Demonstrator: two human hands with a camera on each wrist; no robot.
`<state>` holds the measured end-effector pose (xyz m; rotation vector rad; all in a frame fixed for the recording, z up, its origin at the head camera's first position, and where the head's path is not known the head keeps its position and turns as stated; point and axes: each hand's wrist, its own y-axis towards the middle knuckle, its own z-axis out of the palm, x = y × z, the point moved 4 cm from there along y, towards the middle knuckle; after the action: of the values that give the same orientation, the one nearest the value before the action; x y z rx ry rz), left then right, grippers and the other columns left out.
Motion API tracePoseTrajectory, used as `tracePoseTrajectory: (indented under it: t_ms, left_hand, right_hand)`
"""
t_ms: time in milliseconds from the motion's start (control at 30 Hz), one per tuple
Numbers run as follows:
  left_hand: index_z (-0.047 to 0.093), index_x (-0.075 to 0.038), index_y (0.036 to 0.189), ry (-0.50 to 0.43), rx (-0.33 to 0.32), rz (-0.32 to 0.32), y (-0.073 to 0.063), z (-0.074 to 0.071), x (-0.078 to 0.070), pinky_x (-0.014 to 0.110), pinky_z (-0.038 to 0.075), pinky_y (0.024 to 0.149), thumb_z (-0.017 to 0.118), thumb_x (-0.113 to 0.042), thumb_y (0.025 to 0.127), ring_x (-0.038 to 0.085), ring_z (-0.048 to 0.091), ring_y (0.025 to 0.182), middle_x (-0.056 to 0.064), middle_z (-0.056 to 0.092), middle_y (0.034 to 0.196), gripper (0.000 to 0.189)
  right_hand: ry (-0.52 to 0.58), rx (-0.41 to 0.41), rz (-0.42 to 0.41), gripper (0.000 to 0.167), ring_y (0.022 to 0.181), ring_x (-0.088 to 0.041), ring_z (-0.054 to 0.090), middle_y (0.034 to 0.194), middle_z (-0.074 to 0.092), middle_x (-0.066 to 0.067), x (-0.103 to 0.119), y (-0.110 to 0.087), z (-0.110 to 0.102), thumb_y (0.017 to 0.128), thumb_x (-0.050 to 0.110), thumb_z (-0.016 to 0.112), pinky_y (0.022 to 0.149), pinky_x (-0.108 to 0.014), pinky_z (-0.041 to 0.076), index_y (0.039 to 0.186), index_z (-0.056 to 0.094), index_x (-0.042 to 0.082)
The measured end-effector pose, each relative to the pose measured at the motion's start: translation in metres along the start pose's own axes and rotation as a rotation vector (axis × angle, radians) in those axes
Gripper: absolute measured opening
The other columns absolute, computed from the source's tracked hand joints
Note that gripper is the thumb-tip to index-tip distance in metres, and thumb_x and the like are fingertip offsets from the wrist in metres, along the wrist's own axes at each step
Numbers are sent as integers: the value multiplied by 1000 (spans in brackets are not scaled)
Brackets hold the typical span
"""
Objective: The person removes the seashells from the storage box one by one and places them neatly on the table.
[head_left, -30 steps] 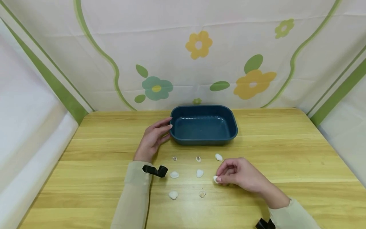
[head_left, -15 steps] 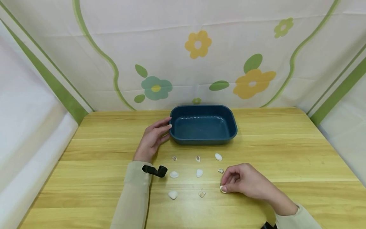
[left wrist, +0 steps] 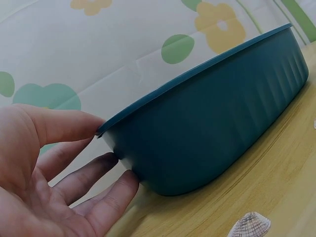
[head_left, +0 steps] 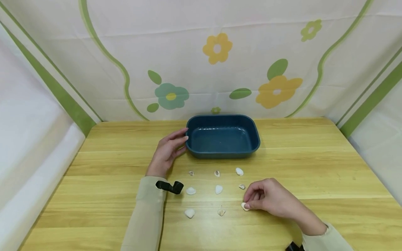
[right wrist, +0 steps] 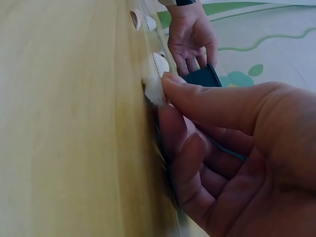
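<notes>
At the near right of the shell layout, my right hand pinches a white seashell between thumb and fingers, at the tabletop. Close up in the right wrist view, that ribbed seashell shows at the thumb tip. My left hand touches the left end of a dark blue plastic basin. In the left wrist view its thumb meets the basin's rim, and its extended fingertips rest against the outer wall. Just beyond the right fingers lies a small seashell.
Several other shells lie in rows in front of the basin, among them a white shell, a brownish shell and a white shell. The wooden table backs onto a flowered cloth.
Between the first frame and half a second ago, my right hand moved toward me and slightly right with its seashell, uncovering a small shell. Since then it has hardly moved. My left hand stays on the basin.
</notes>
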<state>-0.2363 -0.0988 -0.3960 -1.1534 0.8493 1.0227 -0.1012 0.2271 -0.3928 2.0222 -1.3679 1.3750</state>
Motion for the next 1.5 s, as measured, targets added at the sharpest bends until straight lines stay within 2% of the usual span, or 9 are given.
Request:
tracePoseTrajectory:
  t_ms: [300, 467, 633, 833, 967, 1133, 1233, 1367, 1500]
  left_hand:
    - [66, -19, 150, 1, 2, -5, 0, 0, 0, 24, 60, 90, 72, -15, 104, 10, 67, 121, -1, 59, 158, 46]
    - [66, -18, 150, -2, 2, 0, 0, -1, 0, 24, 60, 91, 72, -15, 104, 10, 67, 121, -1, 59, 158, 47]
    - [66, -19, 150, -1, -7, -1, -1, -2, 0, 24, 60, 92, 72, -15, 104, 9, 68, 118, -1, 59, 157, 46]
    - [66, -20, 150, -3, -5, -1, -2, -2, 0, 24, 60, 92, 72, -16, 104, 10, 67, 120, 1, 59, 157, 46]
    - [67, -15, 149, 7, -19, 25, -1, -1, -2, 26, 61, 93, 72, -12, 103, 13, 67, 120, 4, 61, 156, 46]
    - [69, -7, 143, 100, -58, 98, 2, 1, -8, 38, 62, 99, 72, -7, 102, 21, 70, 117, 10, 66, 150, 42]
    - [69, -7, 143, 192, -71, 126, 1, 2, -11, 45, 61, 104, 72, -11, 104, 26, 70, 121, 10, 67, 149, 40]
    - [69, -14, 145, 301, -74, 139, -5, 1, -20, 48, 58, 108, 73, -27, 105, 27, 67, 131, 7, 67, 149, 43]
    - [68, -19, 147, 418, -64, 173, -15, 0, -38, 50, 55, 113, 73, -38, 104, 27, 65, 137, 5, 66, 151, 46]
  right_hand:
    - [29, 1, 16, 14, 66, -6, 62, 78, 73, 2, -6, 2, -2, 89, 24, 90, 60, -23, 52, 94, 81, 16]
    - [98, 30, 0, 15, 69, -7, 63, 86, 77, -2, -14, 3, -8, 90, 22, 88, 62, -23, 52, 99, 81, 12]
    - [219, 65, -29, 19, 71, -5, 65, 93, 80, -5, -25, 3, -14, 93, 15, 85, 62, -23, 56, 106, 79, 3]
    - [308, 90, -54, 21, 73, -3, 66, 95, 80, 0, -31, 3, -18, 94, 7, 82, 64, -23, 57, 109, 76, -5]
    - [338, 85, -71, 19, 71, -3, 64, 92, 79, 4, -29, 2, -20, 94, 2, 80, 62, -23, 57, 109, 74, -8]
    - [359, 73, -89, 21, 55, -1, 50, 80, 73, 4, -27, 2, -23, 96, 5, 80, 46, -21, 44, 108, 72, -11]
    - [353, 39, -113, 19, 52, -3, 44, 76, 70, 5, -24, 1, -28, 97, 4, 78, 41, -24, 38, 106, 72, -10]
    - [301, -24, -128, 15, 54, -12, 49, 81, 71, 2, -18, -1, -37, 97, 5, 78, 43, -31, 43, 105, 73, -7]
    - [160, -94, -67, 16, 66, -22, 62, 88, 73, -6, -7, -1, -48, 100, 15, 77, 55, -34, 54, 108, 76, 1]
